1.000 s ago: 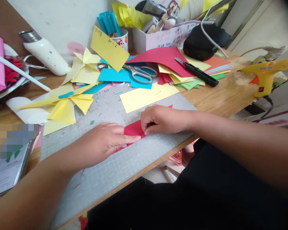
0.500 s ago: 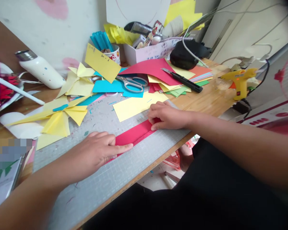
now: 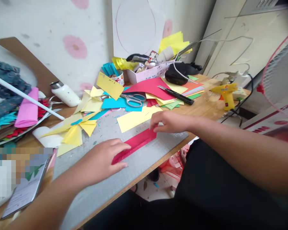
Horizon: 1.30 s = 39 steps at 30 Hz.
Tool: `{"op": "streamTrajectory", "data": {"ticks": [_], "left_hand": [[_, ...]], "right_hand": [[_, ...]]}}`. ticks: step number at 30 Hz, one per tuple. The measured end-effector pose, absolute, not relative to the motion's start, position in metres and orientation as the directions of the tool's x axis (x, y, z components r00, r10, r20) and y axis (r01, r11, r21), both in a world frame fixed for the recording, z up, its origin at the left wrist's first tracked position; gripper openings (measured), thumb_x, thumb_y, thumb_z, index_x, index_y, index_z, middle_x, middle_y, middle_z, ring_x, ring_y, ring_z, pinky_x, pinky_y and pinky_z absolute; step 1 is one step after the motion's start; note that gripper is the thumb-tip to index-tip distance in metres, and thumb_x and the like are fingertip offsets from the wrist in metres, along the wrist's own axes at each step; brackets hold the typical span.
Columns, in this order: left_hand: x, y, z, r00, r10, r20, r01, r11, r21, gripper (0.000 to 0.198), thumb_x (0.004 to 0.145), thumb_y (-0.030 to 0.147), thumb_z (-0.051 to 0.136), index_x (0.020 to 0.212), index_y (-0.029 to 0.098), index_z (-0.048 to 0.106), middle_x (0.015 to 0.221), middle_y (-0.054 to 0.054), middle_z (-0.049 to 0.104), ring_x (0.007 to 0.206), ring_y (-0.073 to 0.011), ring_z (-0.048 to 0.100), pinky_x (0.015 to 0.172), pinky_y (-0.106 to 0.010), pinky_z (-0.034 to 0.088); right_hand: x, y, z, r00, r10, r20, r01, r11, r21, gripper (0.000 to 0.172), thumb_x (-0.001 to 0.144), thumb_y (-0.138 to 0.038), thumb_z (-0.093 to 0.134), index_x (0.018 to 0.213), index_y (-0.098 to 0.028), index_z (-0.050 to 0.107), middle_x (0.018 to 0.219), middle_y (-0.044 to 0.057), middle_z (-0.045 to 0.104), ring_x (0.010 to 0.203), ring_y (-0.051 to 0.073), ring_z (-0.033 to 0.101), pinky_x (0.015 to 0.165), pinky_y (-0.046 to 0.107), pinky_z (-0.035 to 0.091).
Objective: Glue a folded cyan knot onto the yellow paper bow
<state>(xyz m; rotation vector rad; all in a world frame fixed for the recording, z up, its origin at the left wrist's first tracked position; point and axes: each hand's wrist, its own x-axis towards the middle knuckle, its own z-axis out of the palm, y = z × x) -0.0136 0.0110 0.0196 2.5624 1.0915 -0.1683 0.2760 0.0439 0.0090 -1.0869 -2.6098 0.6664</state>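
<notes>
A folded strip of red paper lies aslant over the grey cutting mat, its long crease partly raised. My left hand is around its left end, thumb at the near edge and fingers along the far edge. At the other end, my right hand pinches the strip between thumb and curled fingers. Just behind the strip is a pale yellow paper sheet. Scissors and a black utility knife rest on coloured papers beyond.
A yellow glue gun stands at the right with its cables. Folded yellow paper pieces and a white bottle are at the left. A box of supplies stands against the wall. A fan is at the far right.
My left thumb and fingers have moved apart around the strip's end, from a pressing fingertip. The strip's fold has opened somewhat. The view has tilted up and shifted left.
</notes>
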Motion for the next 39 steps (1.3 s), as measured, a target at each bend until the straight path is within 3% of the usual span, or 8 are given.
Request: {"op": "streamTrajectory", "data": {"ticks": [3,5,11,18,24,33,39], "left_hand": [[0.006,0.006,0.011,0.652,0.732,-0.195,0.758,-0.630,0.168,0.030,0.085,0.040,0.058,0.109,0.023,0.063,0.102,-0.007,0.063,0.094,-0.0247,0.060,0.082,-0.038,0.048],[0.015,0.005,0.003,0.662,0.733,-0.153,0.749,-0.642,0.166,0.022,0.087,0.033,0.055,0.105,0.022,0.062,0.098,-0.006,0.063,0.092,-0.0242,0.060,0.079,-0.038,0.049],[0.019,0.009,-0.018,0.726,0.687,0.012,0.651,-0.693,0.310,0.018,0.091,0.024,0.049,0.106,0.021,0.060,0.094,-0.005,0.060,0.085,-0.0189,0.059,0.075,-0.033,0.049],[0.014,0.012,-0.025,0.715,0.697,0.060,0.612,-0.664,0.431,0.022,0.095,0.029,0.045,0.106,0.020,0.063,0.092,-0.004,0.062,0.083,-0.0163,0.059,0.072,-0.029,0.048],[0.011,0.012,-0.032,0.761,0.640,0.107,0.560,-0.731,0.391,0.025,0.095,0.026,0.045,0.114,0.023,0.062,0.094,-0.004,0.059,0.083,-0.0153,0.058,0.072,-0.028,0.047],[0.016,0.011,-0.034,0.776,0.615,0.137,0.561,-0.773,0.296,0.034,0.093,0.024,0.039,0.117,0.025,0.063,0.082,-0.002,0.052,0.072,-0.0151,0.052,0.062,-0.027,0.046],[0.015,0.012,-0.034,0.798,0.585,0.144,0.533,-0.796,0.286,0.036,0.093,0.019,0.039,0.119,0.023,0.063,0.079,-0.001,0.048,0.069,-0.0135,0.050,0.060,-0.025,0.044]], "right_hand": [[0.267,0.043,0.007,-0.763,0.645,-0.035,0.578,0.658,-0.482,0.017,0.078,-0.013,0.062,0.092,-0.016,0.072,0.091,0.007,0.067,0.085,0.018,0.059,0.078,0.027,0.043],[0.261,0.044,0.003,-0.791,0.608,-0.070,0.559,0.670,-0.488,0.017,0.078,-0.011,0.061,0.090,-0.016,0.072,0.090,0.005,0.068,0.083,0.016,0.059,0.075,0.025,0.043],[0.250,0.044,-0.004,-0.760,0.640,-0.115,0.605,0.630,-0.487,0.018,0.083,-0.017,0.053,0.089,-0.014,0.069,0.090,0.006,0.069,0.078,0.015,0.058,0.071,0.024,0.041],[0.242,0.040,-0.004,-0.719,0.675,-0.167,0.675,0.620,-0.401,0.019,0.085,-0.019,0.049,0.081,-0.013,0.066,0.092,0.011,0.067,0.084,0.019,0.057,0.075,0.029,0.040],[0.235,0.040,-0.003,-0.710,0.669,-0.219,0.702,0.649,-0.292,0.020,0.087,-0.019,0.048,0.083,-0.012,0.067,0.095,0.013,0.065,0.087,0.022,0.058,0.075,0.032,0.040],[0.230,0.037,-0.004,-0.699,0.673,-0.240,0.705,0.704,-0.081,0.027,0.092,-0.025,0.046,0.086,-0.008,0.068,0.094,0.016,0.065,0.086,0.026,0.060,0.077,0.035,0.042],[0.232,0.041,-0.010,-0.719,0.654,-0.235,0.686,0.722,-0.091,0.030,0.093,-0.030,0.048,0.084,-0.009,0.067,0.088,0.014,0.065,0.093,0.027,0.059,0.082,0.036,0.041]]}}
